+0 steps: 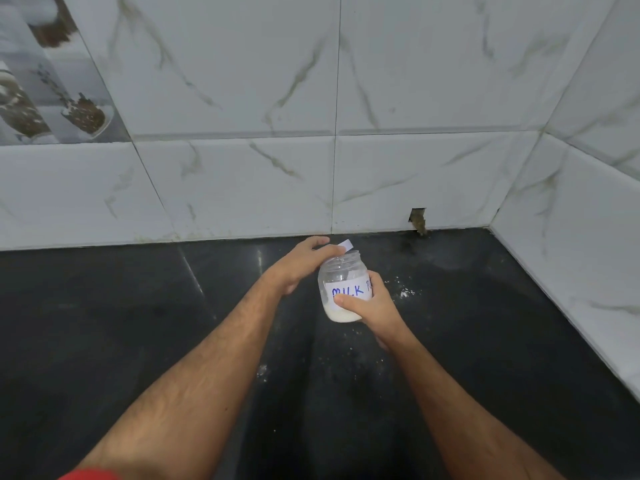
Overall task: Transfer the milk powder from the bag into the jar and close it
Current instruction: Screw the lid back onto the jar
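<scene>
A clear jar [341, 271] carries a white label with "MILK" in blue letters and has white powder [341, 315] in its bottom. Its mouth has no lid on it. My right hand [370, 306] grips the jar's lower right side, thumb across the label. My left hand [304, 263] is at the jar's mouth and pinches a thin white piece [346, 243] whose end sticks up past the fingers. That piece seems to reach down into the jar; I cannot tell whether it is a spoon or part of the bag. No lid is in view.
The black counter [138, 323] has spilled powder specks right of the jar [403, 292] and nearer me [262, 370]. Marble-look tiled walls close the back and the right side, with a small hole [418, 220] low in the back wall.
</scene>
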Action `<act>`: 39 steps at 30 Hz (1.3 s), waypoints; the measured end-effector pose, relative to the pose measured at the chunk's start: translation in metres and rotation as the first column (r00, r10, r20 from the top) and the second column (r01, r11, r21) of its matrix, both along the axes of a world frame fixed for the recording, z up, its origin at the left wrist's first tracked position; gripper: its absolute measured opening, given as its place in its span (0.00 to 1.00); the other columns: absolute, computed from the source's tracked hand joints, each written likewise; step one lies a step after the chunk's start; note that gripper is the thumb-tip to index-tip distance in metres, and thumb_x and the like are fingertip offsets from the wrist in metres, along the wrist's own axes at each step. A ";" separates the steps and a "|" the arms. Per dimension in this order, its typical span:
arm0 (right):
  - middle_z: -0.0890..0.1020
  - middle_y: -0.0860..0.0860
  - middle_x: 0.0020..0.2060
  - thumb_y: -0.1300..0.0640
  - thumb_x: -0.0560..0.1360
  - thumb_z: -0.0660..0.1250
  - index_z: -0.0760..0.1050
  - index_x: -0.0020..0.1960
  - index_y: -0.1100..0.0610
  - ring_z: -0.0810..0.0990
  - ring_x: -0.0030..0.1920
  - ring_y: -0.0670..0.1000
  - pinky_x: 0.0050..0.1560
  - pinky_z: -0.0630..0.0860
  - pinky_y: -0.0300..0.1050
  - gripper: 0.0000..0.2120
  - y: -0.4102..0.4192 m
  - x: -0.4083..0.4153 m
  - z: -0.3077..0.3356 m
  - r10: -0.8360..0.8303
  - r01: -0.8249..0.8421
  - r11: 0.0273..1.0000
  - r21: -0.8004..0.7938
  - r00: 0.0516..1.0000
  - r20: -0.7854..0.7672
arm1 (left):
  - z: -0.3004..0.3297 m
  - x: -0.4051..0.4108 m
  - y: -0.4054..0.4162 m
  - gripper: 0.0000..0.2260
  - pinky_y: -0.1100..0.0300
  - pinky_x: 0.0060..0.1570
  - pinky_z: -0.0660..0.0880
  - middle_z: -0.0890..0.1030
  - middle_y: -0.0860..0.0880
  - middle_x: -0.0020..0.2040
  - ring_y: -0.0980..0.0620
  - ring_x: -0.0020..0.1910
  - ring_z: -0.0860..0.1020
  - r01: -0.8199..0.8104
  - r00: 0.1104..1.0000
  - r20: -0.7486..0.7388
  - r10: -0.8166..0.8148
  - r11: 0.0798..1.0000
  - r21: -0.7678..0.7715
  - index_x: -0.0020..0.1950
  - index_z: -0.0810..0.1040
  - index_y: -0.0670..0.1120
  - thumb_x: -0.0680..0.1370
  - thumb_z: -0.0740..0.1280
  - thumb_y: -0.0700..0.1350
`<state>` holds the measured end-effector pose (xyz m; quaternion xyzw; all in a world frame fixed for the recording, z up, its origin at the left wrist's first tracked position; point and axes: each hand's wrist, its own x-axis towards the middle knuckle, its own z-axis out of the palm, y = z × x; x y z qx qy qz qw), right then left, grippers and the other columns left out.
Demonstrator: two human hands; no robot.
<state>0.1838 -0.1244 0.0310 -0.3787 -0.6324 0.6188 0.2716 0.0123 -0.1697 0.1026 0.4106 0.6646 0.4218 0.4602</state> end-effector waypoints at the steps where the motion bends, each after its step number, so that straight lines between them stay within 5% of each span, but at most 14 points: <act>1: 0.79 0.49 0.58 0.58 0.68 0.80 0.66 0.68 0.52 0.81 0.56 0.51 0.48 0.81 0.38 0.35 -0.002 -0.001 0.000 0.021 -0.021 1.000 0.011 1.000 0.003 | 0.002 0.000 -0.001 0.17 0.59 0.56 0.72 0.82 0.51 0.49 0.56 0.48 0.79 0.062 0.996 -0.061 -0.063 0.998 -0.018 0.54 0.79 0.46 0.74 0.70 0.57; 6: 0.80 0.46 0.55 0.59 0.68 0.80 0.67 0.66 0.50 0.81 0.54 0.49 0.45 0.79 0.34 0.32 -0.010 -0.003 0.007 0.081 -0.081 0.996 0.026 0.997 0.018 | 0.018 0.003 -0.009 0.15 0.65 0.49 0.70 0.82 0.54 0.40 0.66 0.37 0.80 0.164 0.975 -0.148 -0.168 0.986 -0.041 0.43 0.80 0.49 0.82 0.60 0.55; 16: 0.81 0.48 0.52 0.55 0.69 0.79 0.70 0.60 0.48 0.82 0.53 0.52 0.46 0.81 0.39 0.24 -0.007 -0.008 0.012 0.131 -0.134 0.991 0.027 0.988 0.076 | 0.004 0.009 0.001 0.15 0.61 0.49 0.76 0.85 0.49 0.52 0.53 0.47 0.81 -0.011 0.987 -0.159 0.017 0.999 0.038 0.56 0.82 0.44 0.81 0.63 0.53; 21: 0.80 0.42 0.49 0.44 0.60 0.80 0.67 0.59 0.45 0.81 0.49 0.45 0.47 0.80 0.41 0.33 -0.016 -0.017 0.013 -0.083 0.027 0.970 0.241 0.971 0.222 | -0.001 0.016 0.014 0.15 0.52 0.58 0.76 0.83 0.52 0.49 0.51 0.50 0.80 -0.144 0.942 -0.307 0.138 0.990 0.005 0.50 0.82 0.49 0.79 0.61 0.56; 24: 0.77 0.43 0.50 0.35 0.56 0.76 0.65 0.62 0.44 0.79 0.49 0.46 0.46 0.80 0.44 0.40 -0.027 -0.024 0.015 -0.259 0.072 0.877 0.474 0.903 0.342 | 0.000 0.023 0.017 0.16 0.53 0.58 0.74 0.83 0.51 0.51 0.49 0.53 0.79 -0.226 0.906 -0.371 0.203 0.974 -0.018 0.53 0.81 0.48 0.79 0.58 0.56; 29: 0.73 0.49 0.54 0.37 0.61 0.76 0.61 0.72 0.48 0.74 0.53 0.49 0.47 0.78 0.45 0.46 -0.033 -0.025 0.017 -0.339 0.015 0.788 0.615 0.845 0.414 | 0.000 0.027 0.017 0.18 0.52 0.55 0.74 0.81 0.47 0.50 0.46 0.49 0.79 -0.269 0.903 -0.366 0.226 0.961 -0.070 0.54 0.77 0.44 0.80 0.56 0.56; 33: 0.77 0.45 0.51 0.37 0.58 0.76 0.65 0.66 0.47 0.78 0.51 0.47 0.49 0.79 0.45 0.41 -0.024 -0.022 0.022 -0.213 0.020 0.895 0.446 0.898 0.386 | 0.000 0.019 0.008 0.17 0.51 0.51 0.76 0.81 0.50 0.43 0.49 0.43 0.78 -0.181 0.949 -0.257 0.184 0.983 0.036 0.48 0.79 0.43 0.78 0.61 0.56; 36: 0.82 0.46 0.49 0.46 0.62 0.79 0.72 0.60 0.50 0.82 0.49 0.46 0.49 0.81 0.47 0.31 -0.016 -0.016 0.028 -0.010 -0.024 0.984 0.176 0.981 0.191 | 0.008 0.012 -0.001 0.15 0.54 0.46 0.75 0.82 0.45 0.42 0.51 0.41 0.79 -0.074 0.984 -0.156 0.091 0.991 0.113 0.50 0.81 0.41 0.78 0.64 0.53; 39: 0.85 0.53 0.50 0.56 0.70 0.77 0.77 0.58 0.54 0.85 0.50 0.52 0.50 0.83 0.53 0.18 -0.014 -0.009 0.029 0.166 -0.170 0.983 -0.071 0.984 -0.058 | 0.011 0.008 -0.011 0.14 0.56 0.50 0.78 0.84 0.42 0.52 0.52 0.45 0.81 -0.008 0.994 -0.102 0.025 0.985 0.170 0.56 0.83 0.42 0.80 0.65 0.50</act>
